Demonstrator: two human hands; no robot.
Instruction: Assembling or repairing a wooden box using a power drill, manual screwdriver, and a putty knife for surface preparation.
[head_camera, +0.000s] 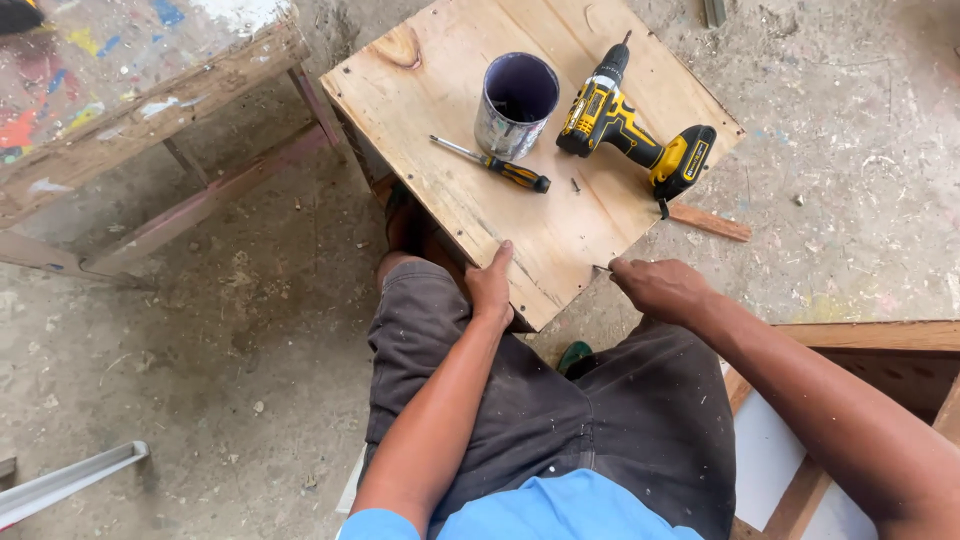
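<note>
A square plywood board (560, 220) lies in front of my knees. My left hand (490, 285) rests on its near left edge, thumb on top. My right hand (660, 288) is closed at the board's near right edge, pinching something small that I cannot make out. On the board stand a metal can (515, 105), a yellow and black cordless drill (635, 125) lying on its side, a screwdriver (490, 163) with a yellow and black handle, and a loose screw (575, 184).
A paint-spattered wooden table (130, 100) stands at the upper left. A thin wood strip (710, 222) sticks out under the board's right side. A wooden frame (870, 335) sits at the right. A pale metal bar (70, 480) lies at the lower left on the dusty floor.
</note>
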